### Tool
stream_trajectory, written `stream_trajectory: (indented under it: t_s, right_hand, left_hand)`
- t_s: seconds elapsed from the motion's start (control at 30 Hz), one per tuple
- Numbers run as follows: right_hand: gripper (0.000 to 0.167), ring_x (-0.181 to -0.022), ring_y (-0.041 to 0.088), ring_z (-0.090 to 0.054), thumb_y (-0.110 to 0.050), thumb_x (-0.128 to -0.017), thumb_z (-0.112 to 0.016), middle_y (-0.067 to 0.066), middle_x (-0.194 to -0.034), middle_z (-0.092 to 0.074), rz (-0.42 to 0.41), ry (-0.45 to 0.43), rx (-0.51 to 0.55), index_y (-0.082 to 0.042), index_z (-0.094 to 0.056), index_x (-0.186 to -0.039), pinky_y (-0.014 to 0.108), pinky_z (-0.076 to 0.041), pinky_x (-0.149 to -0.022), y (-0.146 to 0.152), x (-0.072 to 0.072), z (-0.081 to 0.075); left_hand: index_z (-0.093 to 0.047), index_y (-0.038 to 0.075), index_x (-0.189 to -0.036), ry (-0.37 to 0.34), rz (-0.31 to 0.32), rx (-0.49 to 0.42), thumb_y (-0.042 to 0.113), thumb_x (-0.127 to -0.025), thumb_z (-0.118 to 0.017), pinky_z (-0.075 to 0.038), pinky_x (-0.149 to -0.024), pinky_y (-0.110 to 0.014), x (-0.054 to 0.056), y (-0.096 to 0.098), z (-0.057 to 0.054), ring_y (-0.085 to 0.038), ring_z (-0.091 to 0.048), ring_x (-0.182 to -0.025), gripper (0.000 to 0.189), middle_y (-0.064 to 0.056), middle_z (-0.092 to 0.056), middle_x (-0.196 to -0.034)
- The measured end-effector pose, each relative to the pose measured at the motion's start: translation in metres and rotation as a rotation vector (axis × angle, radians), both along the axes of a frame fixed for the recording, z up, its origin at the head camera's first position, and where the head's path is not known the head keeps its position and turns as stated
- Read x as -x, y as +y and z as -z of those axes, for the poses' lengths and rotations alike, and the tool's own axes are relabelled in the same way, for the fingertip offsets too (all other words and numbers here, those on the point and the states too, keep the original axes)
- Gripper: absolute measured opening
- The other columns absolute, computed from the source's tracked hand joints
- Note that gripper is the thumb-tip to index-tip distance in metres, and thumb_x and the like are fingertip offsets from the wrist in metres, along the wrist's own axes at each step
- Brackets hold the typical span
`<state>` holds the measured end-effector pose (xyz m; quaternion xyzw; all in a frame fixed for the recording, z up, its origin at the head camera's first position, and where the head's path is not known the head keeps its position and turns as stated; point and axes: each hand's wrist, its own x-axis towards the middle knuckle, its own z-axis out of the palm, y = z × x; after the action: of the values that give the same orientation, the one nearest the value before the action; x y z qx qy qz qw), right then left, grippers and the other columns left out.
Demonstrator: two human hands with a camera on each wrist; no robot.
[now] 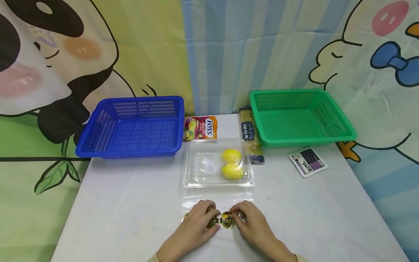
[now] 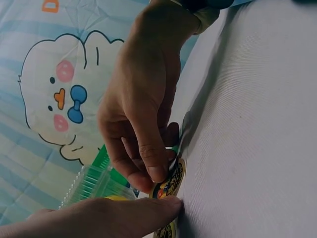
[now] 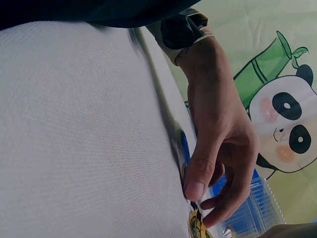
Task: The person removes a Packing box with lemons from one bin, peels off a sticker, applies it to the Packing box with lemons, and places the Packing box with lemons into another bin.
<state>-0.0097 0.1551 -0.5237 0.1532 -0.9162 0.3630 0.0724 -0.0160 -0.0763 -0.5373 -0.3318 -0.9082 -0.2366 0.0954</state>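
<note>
A row of round black-and-gold fruit stickers (image 1: 228, 220) lies on a clear sheet (image 1: 235, 197) at the front of the table. My left hand (image 1: 197, 222) holds the row with bent thumb and fingers, covering part of it. From the other side my right hand (image 1: 253, 225) pinches the edge of the round sticker between thumb and forefinger. In the left wrist view, the right fingertips are right at the sticker's (image 2: 174, 179) rim. Just beyond the hands sits a lidded clear plastic box (image 1: 203, 178) with two yellow lemons (image 1: 232, 171) inside.
A blue basket (image 1: 131, 153) stands back left and a green basket (image 1: 307, 140) back right. Between them lie a FOX'S candy bag (image 1: 200, 128) and a pasta packet (image 1: 248, 131). A small white-and-purple packet (image 1: 308, 162) rests before the green basket. A printed curtain (image 1: 216, 54) hangs behind.
</note>
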Motion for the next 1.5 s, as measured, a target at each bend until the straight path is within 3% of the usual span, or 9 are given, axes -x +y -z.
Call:
stream_trajectory:
  t_s: [0.17,0.47,0.63,0.77,0.9,1.03,1.23,1.5]
  right_hand:
    - [0.026,-0.076,0.002,-0.056,0.0,-0.083,-0.082,-0.015,-0.087,-0.066,-0.017,0.015,0.009,-0.022,-0.074,-0.094,0.019,-0.049,-0.066,0.001,0.002,0.0]
    - [0.022,-0.076,-0.002,-0.053,0.0,-0.086,-0.081,-0.016,-0.085,-0.064,-0.034,-0.063,0.058,-0.019,-0.076,-0.095,0.021,-0.051,-0.065,0.003,0.002,-0.005]
    - [0.023,-0.073,-0.005,-0.051,0.003,-0.085,-0.081,-0.015,-0.083,-0.063,-0.062,-0.057,0.106,-0.018,-0.075,-0.095,0.021,-0.05,-0.062,0.001,0.002,-0.009]
    - [0.023,-0.071,-0.005,-0.052,0.002,-0.087,-0.08,-0.014,-0.083,-0.064,-0.098,-0.067,0.158,-0.017,-0.075,-0.097,0.02,-0.05,-0.059,0.0,0.004,-0.013]
    - [0.022,-0.074,-0.003,-0.054,0.001,-0.088,-0.079,-0.013,-0.086,-0.067,-0.112,-0.09,0.178,-0.018,-0.075,-0.098,0.02,-0.052,-0.06,0.003,0.007,-0.019]
    - [0.023,-0.076,-0.003,-0.056,0.002,-0.088,-0.079,-0.012,-0.088,-0.069,-0.121,-0.09,0.185,-0.019,-0.075,-0.098,0.022,-0.055,-0.061,0.006,0.01,-0.024]
    - [0.023,-0.075,-0.003,-0.056,0.003,-0.087,-0.08,-0.011,-0.088,-0.069,-0.16,-0.034,0.214,-0.017,-0.075,-0.099,0.022,-0.055,-0.061,0.005,0.013,-0.027]
    - [0.02,-0.075,-0.003,-0.056,-0.006,-0.089,-0.081,-0.016,-0.088,-0.065,-0.159,-0.073,0.23,-0.015,-0.073,-0.105,0.021,-0.054,-0.059,0.012,0.01,-0.029]
  left_hand:
    - [-0.075,0.021,-0.123,0.009,-0.009,0.053,0.044,-0.086,-0.084,-0.051,-0.096,-0.033,0.001,-0.002,-0.003,-0.014,-0.059,-0.122,0.044,0.003,-0.065,-0.13]
    - [-0.077,0.023,-0.112,-0.006,-0.018,-0.045,0.037,-0.086,-0.085,-0.05,-0.091,-0.032,0.004,0.003,-0.004,-0.011,-0.061,-0.112,0.03,0.005,-0.069,-0.119]
    - [-0.076,0.02,-0.108,-0.039,-0.016,-0.104,0.033,-0.085,-0.087,-0.051,-0.088,-0.031,0.002,0.001,-0.006,-0.009,-0.062,-0.107,0.028,0.009,-0.069,-0.113]
    - [-0.074,0.018,-0.105,-0.132,-0.009,-0.225,0.023,-0.085,-0.087,-0.052,-0.085,-0.027,0.001,-0.001,-0.009,-0.007,-0.062,-0.099,0.024,0.011,-0.071,-0.105]
    - [-0.075,0.015,-0.104,-0.322,0.004,-0.411,0.013,-0.089,-0.083,-0.056,-0.078,-0.021,0.002,0.001,-0.014,-0.004,-0.064,-0.088,0.017,0.009,-0.071,-0.095]
    - [-0.076,0.014,-0.102,-0.457,0.002,-0.51,0.011,-0.093,-0.079,-0.059,-0.073,-0.021,0.004,0.006,-0.017,0.001,-0.064,-0.083,0.01,0.007,-0.072,-0.091]
    - [-0.076,0.012,-0.099,-0.48,-0.011,-0.536,0.007,-0.093,-0.078,-0.058,-0.069,-0.021,0.007,0.005,-0.023,0.004,-0.062,-0.079,0.009,0.005,-0.074,-0.088]
    - [-0.073,0.01,-0.106,-0.467,0.026,-0.529,0.005,-0.095,-0.075,-0.059,-0.072,-0.02,0.004,0.004,-0.032,0.004,-0.062,-0.082,0.012,0.0,-0.074,-0.091]
